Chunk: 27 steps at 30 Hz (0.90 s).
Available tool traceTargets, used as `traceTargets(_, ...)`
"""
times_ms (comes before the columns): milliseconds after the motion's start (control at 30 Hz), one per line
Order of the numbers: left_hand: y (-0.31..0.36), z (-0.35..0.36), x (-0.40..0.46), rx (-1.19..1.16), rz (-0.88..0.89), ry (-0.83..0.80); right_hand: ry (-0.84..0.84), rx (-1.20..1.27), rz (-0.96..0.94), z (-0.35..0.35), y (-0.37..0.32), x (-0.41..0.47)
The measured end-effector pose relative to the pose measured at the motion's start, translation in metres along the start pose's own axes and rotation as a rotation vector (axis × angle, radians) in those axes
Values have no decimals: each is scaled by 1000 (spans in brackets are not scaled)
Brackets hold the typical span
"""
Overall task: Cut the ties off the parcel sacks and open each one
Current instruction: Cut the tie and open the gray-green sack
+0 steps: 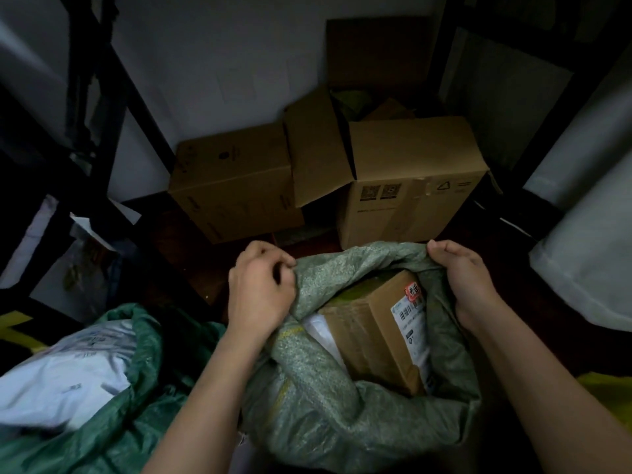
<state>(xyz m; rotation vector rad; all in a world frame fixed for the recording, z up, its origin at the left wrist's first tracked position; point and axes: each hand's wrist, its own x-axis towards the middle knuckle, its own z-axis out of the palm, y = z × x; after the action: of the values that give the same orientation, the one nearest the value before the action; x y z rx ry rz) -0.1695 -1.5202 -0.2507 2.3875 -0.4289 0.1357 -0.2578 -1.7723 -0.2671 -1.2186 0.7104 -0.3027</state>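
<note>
A pale green woven sack point(328, 415) stands in front of me with its mouth spread wide. My left hand point(260, 285) grips the left side of the rim and my right hand point(468, 282) grips the right side, holding the mouth apart. Inside lies a brown cardboard parcel point(372, 333) with a white shipping label, and a white parcel shows beside it. A darker green sack point(113, 398) lies at the lower left, open, with white parcels point(68, 374) showing. I see no tie and no cutting tool.
Two cardboard boxes point(232, 186) point(407, 186) stand against the far wall, the right one with open flaps. Dark shelf frames point(92, 107) rise on the left and right. A large white bag point(588, 261) sits at the right. Something yellow point(612, 395) shows at the lower right.
</note>
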Motion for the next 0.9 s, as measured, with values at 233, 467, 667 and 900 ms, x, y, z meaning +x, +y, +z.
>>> traceTargets(233,12,9,-9,322,128,-292,34,-354,-280,-4,1,5)
traceTargets(467,13,12,-12,255,180,-274,-264,-761,-456,-2,2,-4)
traceTargets(667,7,15,-4,-140,-68,-170,-283,-803,-459,3,4,-5)
traceTargets(900,7,17,4,-734,-536,-180,-234,-227,-9,14,2,-12)
